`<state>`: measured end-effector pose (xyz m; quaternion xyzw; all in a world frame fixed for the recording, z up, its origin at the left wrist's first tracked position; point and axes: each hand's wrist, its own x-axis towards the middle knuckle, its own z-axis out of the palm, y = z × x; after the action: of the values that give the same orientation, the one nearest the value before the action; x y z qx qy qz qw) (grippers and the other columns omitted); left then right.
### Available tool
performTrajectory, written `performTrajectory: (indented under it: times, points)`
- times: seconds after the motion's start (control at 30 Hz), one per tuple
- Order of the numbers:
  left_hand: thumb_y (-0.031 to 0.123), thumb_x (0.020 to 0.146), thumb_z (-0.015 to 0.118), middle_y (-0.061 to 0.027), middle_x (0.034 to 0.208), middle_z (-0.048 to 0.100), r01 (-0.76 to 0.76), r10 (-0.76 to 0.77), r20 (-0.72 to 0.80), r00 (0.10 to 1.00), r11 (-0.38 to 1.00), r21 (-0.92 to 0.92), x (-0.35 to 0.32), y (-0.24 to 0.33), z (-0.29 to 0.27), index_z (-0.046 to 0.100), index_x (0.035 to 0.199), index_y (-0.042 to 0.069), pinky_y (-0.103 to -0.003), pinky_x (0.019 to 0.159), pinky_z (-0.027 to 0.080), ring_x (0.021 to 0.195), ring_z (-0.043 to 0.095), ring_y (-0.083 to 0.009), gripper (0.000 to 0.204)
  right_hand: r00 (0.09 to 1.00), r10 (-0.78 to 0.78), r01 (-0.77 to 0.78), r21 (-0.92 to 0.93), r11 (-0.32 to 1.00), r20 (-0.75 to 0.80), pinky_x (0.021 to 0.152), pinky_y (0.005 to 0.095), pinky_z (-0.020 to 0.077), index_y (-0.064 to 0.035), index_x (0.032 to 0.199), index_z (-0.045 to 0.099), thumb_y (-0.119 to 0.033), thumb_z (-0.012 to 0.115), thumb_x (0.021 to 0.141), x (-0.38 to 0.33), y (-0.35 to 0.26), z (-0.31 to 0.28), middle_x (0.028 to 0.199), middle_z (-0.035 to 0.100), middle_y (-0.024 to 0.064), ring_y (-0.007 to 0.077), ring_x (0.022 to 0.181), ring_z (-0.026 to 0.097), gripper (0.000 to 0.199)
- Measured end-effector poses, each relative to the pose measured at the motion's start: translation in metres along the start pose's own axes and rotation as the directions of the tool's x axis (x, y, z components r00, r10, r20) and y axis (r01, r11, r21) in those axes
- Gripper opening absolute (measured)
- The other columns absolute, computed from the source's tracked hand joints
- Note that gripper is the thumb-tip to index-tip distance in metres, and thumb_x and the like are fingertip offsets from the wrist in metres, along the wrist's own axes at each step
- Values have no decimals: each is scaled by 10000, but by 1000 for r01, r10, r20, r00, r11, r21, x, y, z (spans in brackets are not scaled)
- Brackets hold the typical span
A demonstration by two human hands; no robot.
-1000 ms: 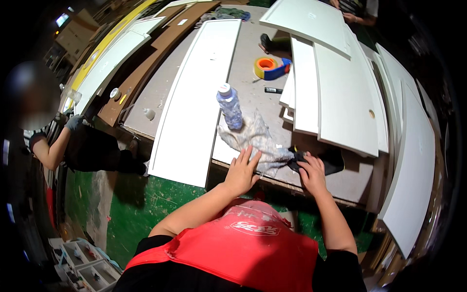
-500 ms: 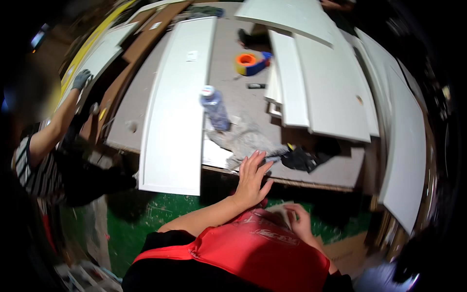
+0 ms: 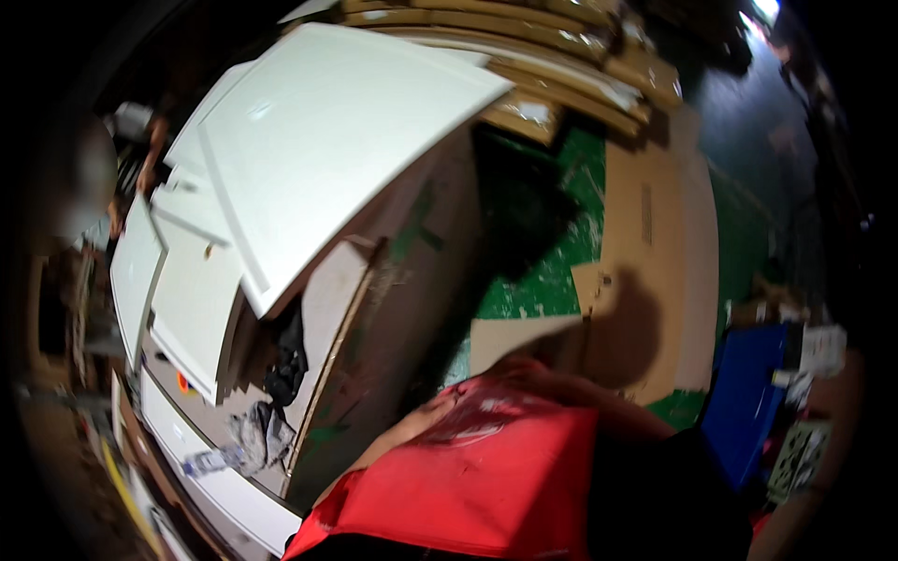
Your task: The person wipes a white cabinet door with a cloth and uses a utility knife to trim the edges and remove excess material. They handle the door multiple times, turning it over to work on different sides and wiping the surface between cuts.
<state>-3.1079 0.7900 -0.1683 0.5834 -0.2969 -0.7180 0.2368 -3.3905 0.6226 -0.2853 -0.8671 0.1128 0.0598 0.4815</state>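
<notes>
My left forearm (image 3: 412,428) reaches up beside the red apron (image 3: 468,467) on my front; the hand at its end is smeared and its fingers cannot be made out. In shadow on the other side lies my right forearm (image 3: 608,404), its hand hidden or lost in blur near the apron's top. Just beyond the apron is a flat beige piece (image 3: 514,338); whether a hand touches it cannot be told. Left of me, white panels (image 3: 346,122) lie stacked on the workbench (image 3: 327,290), the top one overhanging its edge.
A grey rag (image 3: 262,435), a clear bottle (image 3: 210,460) and a black cloth item (image 3: 288,360) lie on the bench. Cardboard sheets (image 3: 645,206) cover part of the green floor (image 3: 533,280). Wrapped boards (image 3: 571,47) are stacked beyond; a blue board (image 3: 744,402) stands right. Another person's arm (image 3: 150,159) shows far left.
My view has swung to the right, so the bench and panels now sit at the left. My left hand, spread near the bench edge before, is now low by the apron.
</notes>
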Motion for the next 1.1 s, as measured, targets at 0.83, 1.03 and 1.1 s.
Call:
performTrajectory:
  times: [0.83, 1.03, 1.1]
  points:
    - [516, 1007, 469, -226, 1355, 558, 20, 63, -236, 970, 942, 334, 328, 363, 49, 538, 1357, 34, -388, 1036, 411, 1245, 537, -344, 600, 674, 737, -652, 509, 562, 50, 887, 324, 488, -138, 1219, 693, -517, 627, 929, -116, 167, -451, 1050, 711, 152, 197, 1022, 644, 482]
    - [413, 1008, 529, -156, 1365, 577, 183, -220, -348, 911, 974, -135, 330, 438, 64, 524, 1398, 67, -360, 1052, 413, 1242, 546, -279, 521, 900, 415, -388, 190, 902, -132, 843, 363, 494, -165, 1131, 698, -500, 542, 970, -59, 334, -495, 1110, 666, 109, 240, 1029, 633, 403]
    - [435, 997, 529, -158, 1363, 580, 176, -229, -352, 908, 969, -176, 358, 408, 61, 535, 1388, 76, -367, 1050, 417, 1245, 547, -290, 531, 917, 398, -352, 478, 805, 7, 954, 331, 430, -102, 1075, 681, -333, 545, 1020, -37, 365, -520, 1147, 605, 97, 191, 1083, 551, 274]
